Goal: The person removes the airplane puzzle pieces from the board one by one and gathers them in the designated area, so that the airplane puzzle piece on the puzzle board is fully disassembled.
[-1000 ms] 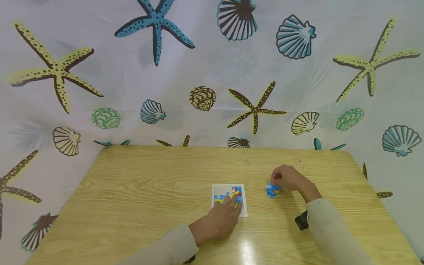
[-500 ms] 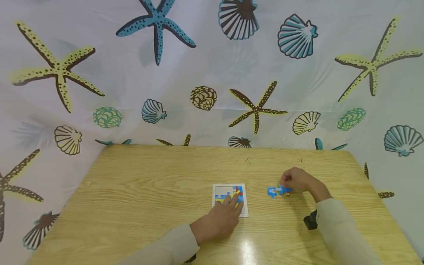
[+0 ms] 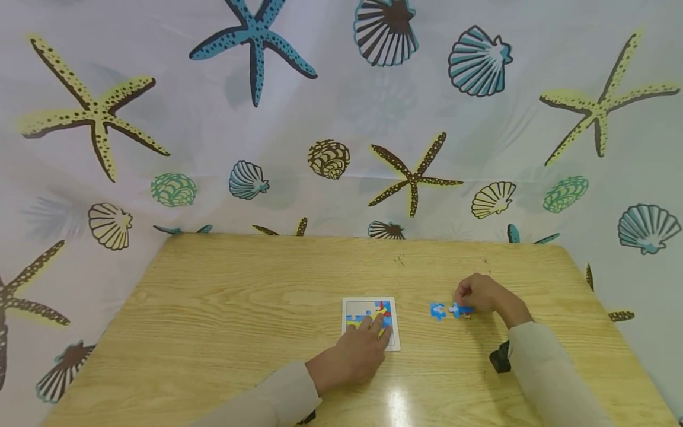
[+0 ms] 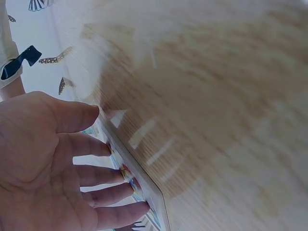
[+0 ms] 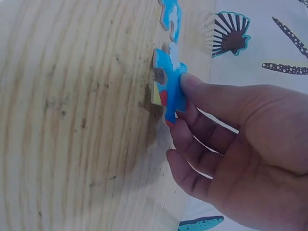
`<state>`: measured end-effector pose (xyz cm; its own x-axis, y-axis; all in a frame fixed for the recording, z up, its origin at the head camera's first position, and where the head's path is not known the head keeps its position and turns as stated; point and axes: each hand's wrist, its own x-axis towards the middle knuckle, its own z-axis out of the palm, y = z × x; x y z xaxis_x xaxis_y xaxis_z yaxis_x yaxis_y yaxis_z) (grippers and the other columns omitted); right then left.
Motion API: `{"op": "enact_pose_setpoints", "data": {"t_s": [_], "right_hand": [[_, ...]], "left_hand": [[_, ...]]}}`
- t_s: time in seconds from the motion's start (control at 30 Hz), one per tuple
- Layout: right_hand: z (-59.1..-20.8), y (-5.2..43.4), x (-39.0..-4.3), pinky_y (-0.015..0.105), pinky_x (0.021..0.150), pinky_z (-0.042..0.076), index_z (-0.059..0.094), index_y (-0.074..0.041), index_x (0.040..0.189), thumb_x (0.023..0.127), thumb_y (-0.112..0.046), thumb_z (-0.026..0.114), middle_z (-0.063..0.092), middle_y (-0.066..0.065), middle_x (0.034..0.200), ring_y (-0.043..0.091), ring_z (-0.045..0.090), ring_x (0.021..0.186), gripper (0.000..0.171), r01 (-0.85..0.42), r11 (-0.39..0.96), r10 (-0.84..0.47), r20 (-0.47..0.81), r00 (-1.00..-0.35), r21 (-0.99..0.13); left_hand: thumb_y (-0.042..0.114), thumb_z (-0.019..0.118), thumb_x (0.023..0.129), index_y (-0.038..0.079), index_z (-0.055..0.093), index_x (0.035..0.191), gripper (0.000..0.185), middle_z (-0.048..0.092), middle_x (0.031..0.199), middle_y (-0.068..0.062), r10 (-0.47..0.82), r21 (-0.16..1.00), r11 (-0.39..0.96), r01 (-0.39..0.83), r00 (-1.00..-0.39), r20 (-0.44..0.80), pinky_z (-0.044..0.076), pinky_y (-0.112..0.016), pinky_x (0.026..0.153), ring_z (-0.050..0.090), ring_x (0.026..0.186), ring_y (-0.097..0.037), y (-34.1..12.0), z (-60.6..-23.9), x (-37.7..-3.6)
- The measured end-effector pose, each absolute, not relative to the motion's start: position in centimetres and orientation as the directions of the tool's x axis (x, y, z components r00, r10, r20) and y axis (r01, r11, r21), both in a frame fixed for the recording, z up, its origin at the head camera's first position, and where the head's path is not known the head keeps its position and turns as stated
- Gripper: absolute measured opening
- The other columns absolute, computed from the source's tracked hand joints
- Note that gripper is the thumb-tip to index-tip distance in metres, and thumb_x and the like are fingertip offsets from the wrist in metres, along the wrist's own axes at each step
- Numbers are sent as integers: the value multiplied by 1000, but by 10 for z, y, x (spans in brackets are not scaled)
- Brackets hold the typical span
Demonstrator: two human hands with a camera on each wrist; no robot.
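A small white puzzle tray [image 3: 344,320] with a partly filled blue, yellow and red picture lies near the table's front middle. My left hand [image 3: 358,350] rests flat on it, fingers straight, fingertips on the pieces; the left wrist view shows the fingers [image 4: 103,173] pressing along the tray's edge [image 4: 144,185]. To the right, my right hand [image 3: 480,295] pinches a blue puzzle piece [image 5: 171,89] between thumb and fingers, tilted up off the wood. A second loose blue piece [image 3: 438,311] lies just left of it on the table.
The wooden table [image 3: 240,284] is ringed by a white curtain [image 3: 331,107] printed with starfish and shells. A black wrist strap [image 3: 500,357] shows on my right sleeve. Bare wood spreads left and behind the tray.
My right hand slid rightward, dragging one blue piece away from the other, so the two pieces now lie apart. The left hand stayed on the tray.
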<state>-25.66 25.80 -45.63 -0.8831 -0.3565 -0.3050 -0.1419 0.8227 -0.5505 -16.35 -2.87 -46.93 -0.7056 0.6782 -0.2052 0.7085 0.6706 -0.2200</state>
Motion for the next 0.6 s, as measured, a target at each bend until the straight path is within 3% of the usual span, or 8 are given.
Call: {"op": "enact_pose_setpoints", "data": {"t_s": [0.2,0.6], "right_hand": [[-460,254,-256,28,58,40,61,-6,75,82,-2,54,58,1,67,14,50,59,11,-136,839,-334,-301,-893,-527],[-461,252,-256,30,57,40,61,-8,74,82,-5,59,56,0,66,14,46,58,9,-160,865,-317,-271,-909,-476]], "left_hand": [[35,39,92,11,36,135,49,30,138,-13,669,-200,683,702,-712,-215,47,-39,72,37,115,-26,-28,-469,-163],[36,39,92,11,36,134,49,32,137,-13,670,-234,675,699,-714,-200,48,-37,70,39,113,-25,-29,-470,-163]]}}
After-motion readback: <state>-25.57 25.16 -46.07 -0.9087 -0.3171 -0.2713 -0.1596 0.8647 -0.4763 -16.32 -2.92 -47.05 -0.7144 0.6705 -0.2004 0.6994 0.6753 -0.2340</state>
